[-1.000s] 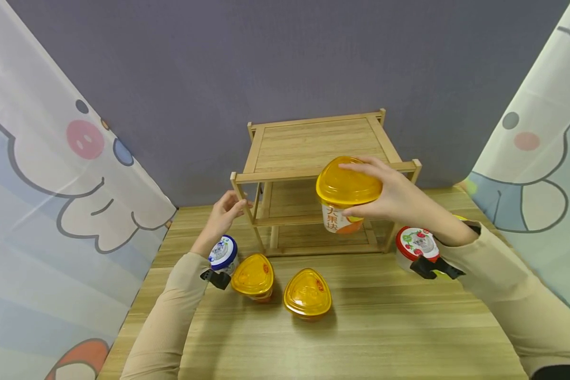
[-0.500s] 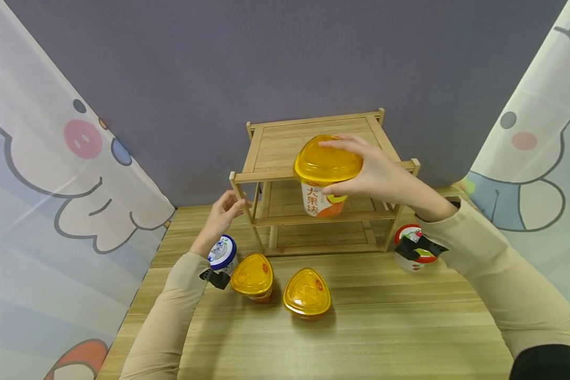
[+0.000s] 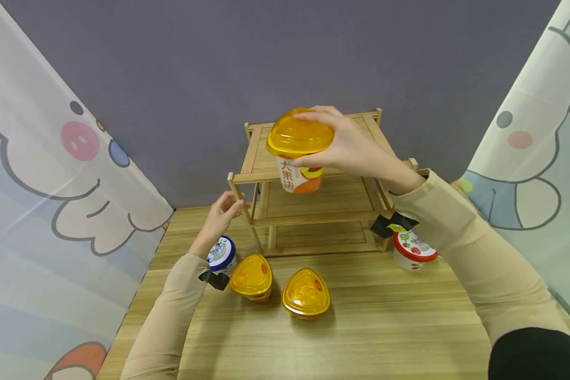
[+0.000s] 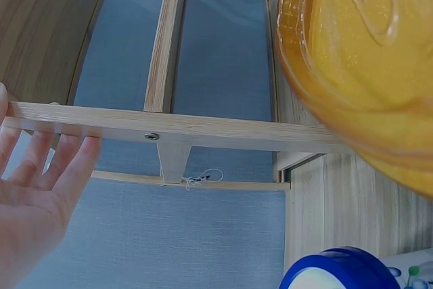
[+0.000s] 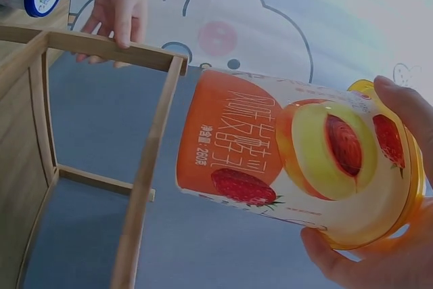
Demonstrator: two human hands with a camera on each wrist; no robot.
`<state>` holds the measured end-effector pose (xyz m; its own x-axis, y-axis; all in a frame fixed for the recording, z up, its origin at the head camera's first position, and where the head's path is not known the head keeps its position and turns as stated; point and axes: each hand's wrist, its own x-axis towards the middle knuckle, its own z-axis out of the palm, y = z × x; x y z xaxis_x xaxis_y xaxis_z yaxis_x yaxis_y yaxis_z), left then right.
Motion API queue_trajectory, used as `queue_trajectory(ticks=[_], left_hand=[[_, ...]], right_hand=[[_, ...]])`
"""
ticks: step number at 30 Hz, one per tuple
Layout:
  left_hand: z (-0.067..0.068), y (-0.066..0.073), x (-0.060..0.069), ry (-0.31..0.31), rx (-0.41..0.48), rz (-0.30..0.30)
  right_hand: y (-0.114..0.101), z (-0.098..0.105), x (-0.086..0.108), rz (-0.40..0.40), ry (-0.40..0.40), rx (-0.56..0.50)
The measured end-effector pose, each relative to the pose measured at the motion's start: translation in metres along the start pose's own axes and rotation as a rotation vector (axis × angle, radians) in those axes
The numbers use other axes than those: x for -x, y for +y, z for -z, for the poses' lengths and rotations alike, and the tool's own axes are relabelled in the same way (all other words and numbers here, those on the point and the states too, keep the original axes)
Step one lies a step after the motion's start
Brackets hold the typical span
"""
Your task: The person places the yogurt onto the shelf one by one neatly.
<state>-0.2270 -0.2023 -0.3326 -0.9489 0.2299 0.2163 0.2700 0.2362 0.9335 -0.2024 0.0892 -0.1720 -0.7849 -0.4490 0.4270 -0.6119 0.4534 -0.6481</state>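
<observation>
Aloft, right hand (image 3: 349, 146) around cup (image 3: 298, 143)

You are facing a plain grey wall (image 3: 195, 79), with cartoon-printed curtains (image 3: 38, 174) flanking a wood-grain surface (image 3: 385, 327) on both sides.

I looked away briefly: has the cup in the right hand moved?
Yes: against the wooden rack, the cup has moved left and up in the head view.

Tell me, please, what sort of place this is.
Probably an indoor tabletop corner, perhaps staged for filming: a wooden rack stands on a wood-grain table, with cartoon-printed sheets at both sides.
</observation>
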Motion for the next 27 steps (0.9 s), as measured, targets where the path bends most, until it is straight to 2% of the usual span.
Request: queue_trajectory(ticks=[8,17,27], left_hand=[[0.0,-0.001,0.001,0.005,0.017,-0.013],[0.001,0.0,0.0,0.01,0.0,-0.009],[0.002,0.0,0.001,0.011,0.0,-0.006]], right_hand=[[-0.007,-0.001,-0.026,-0.054,-0.015,0.083],[-0.014,-0.001,-0.052,-0.05,-0.031,0.142],[-0.003,-0.011,-0.076,-0.09,-0.067,0.155]])
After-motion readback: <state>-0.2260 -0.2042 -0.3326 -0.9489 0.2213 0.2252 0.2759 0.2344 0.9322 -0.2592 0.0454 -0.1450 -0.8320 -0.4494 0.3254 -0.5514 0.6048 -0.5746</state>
